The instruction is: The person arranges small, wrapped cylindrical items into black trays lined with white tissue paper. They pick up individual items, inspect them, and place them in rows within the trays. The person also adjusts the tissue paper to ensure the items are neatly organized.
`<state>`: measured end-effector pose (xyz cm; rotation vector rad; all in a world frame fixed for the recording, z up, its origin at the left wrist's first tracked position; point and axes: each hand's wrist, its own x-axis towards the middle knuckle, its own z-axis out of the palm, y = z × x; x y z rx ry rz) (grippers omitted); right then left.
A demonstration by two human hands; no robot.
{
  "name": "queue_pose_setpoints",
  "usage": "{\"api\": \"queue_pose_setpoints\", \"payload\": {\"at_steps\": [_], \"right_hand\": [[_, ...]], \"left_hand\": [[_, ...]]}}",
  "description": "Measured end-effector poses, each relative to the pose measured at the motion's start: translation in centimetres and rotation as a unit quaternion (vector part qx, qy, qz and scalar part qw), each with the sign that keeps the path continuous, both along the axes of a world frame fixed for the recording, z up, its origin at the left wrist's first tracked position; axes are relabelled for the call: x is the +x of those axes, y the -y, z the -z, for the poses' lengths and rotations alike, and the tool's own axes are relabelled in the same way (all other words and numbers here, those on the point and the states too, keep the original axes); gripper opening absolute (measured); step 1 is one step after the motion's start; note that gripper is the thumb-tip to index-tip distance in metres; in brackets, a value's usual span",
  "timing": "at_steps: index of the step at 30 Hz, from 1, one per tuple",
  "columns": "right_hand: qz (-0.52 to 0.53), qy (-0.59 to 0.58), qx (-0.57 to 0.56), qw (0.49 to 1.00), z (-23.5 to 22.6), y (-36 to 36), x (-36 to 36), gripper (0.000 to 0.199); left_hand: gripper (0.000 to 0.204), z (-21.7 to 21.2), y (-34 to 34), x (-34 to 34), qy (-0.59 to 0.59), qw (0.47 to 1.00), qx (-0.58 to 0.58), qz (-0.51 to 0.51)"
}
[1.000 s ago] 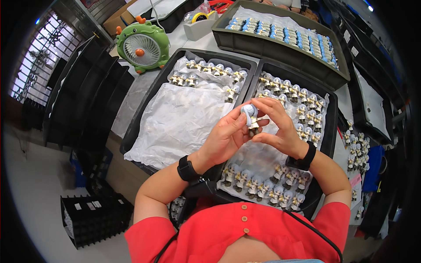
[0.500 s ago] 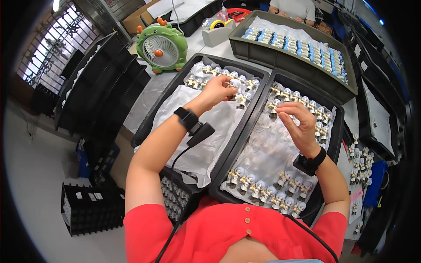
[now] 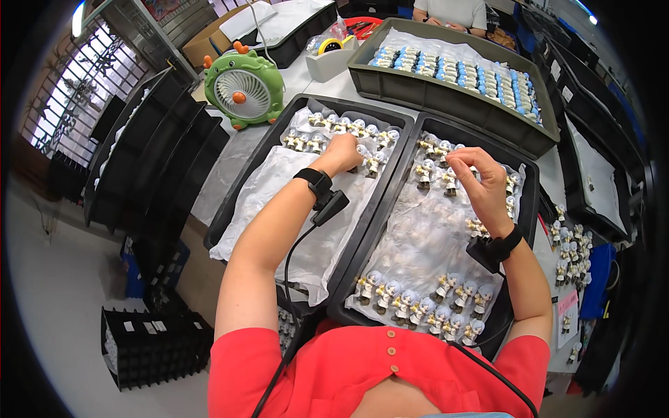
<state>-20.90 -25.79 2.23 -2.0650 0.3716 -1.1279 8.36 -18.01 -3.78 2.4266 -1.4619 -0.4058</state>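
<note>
Two black trays stand side by side, each lined with a white plastic sheet: a left tray and a right tray. Small grey-haired figurines in white and dark clothes lie in rows in both. At the left tray's far rows, my left hand is closed on a figurine; its fingertips are mostly hidden. My right hand hangs over the far part of the right tray, thumb and fingers pinched together. Just below those fingertips lies another figurine. Whether the pinch holds anything is hidden.
A green dragon-shaped fan stands beyond the left tray, near a tape dispenser. Behind the trays sits a big grey-green bin of blue and white pieces. More figurines cluster at the right. Another person sits across.
My left hand has lowered the figurine from above the row into the left tray. My right hand has shifted slightly, and more figurines show beside its fingertips. The whole view has moved a little.
</note>
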Motion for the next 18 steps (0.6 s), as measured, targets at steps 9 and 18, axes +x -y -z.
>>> {"api": "queue_pose_setpoints", "payload": {"at_steps": [9, 18], "right_hand": [[-0.008, -0.008, 0.004, 1.0, 0.1, 0.3, 0.2, 0.01], [-0.009, -0.264, -0.033, 0.964, 3.3, 3.1, -0.6, 0.048]], "left_hand": [[0.023, 1.0, 0.8, -0.6, 0.066, 0.997, -0.003, -0.038], [0.03, 0.3, -0.4, -0.8, 0.015, 0.998, -0.05, 0.036]]}}
